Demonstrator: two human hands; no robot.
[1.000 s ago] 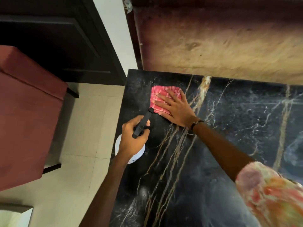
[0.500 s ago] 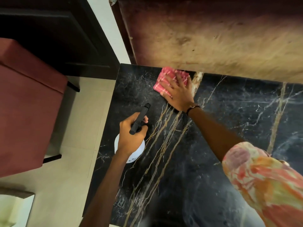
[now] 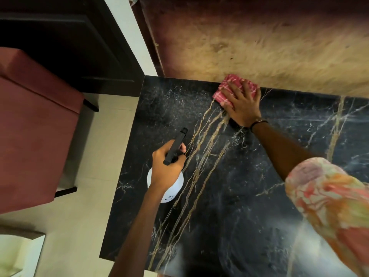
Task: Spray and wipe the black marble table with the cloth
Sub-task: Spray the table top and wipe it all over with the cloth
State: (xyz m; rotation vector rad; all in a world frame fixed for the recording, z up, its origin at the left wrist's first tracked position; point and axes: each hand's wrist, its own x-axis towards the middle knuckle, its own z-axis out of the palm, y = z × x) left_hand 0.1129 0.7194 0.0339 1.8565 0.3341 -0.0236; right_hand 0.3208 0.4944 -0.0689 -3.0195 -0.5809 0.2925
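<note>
The right hand [image 3: 242, 105] is pressing flat, fingers spread, on the folded red checked cloth [image 3: 225, 90] at the black marble counter's [image 3: 229, 196] far edge, while the left hand [image 3: 166, 166] is gripping the white spray bottle [image 3: 171, 191], black nozzle aiming toward the misted far-left corner.

A black marble desk [image 3: 249, 186] with gold and white veins fills the head view. At its far edge, against the mottled brown wall [image 3: 259, 43], the right hand [image 3: 242, 105] presses flat on a folded pink-red checked cloth [image 3: 223, 90], fingers [image 3: 232, 86] spread. Nearer the desk's left edge, the left hand [image 3: 166, 168] grips a white spray bottle [image 3: 176, 186] with a black trigger head [image 3: 176, 145]. Left of the desk, on the pale tiled floor [image 3: 79, 226], stands a maroon upholstered seat [image 3: 34, 126].
</note>
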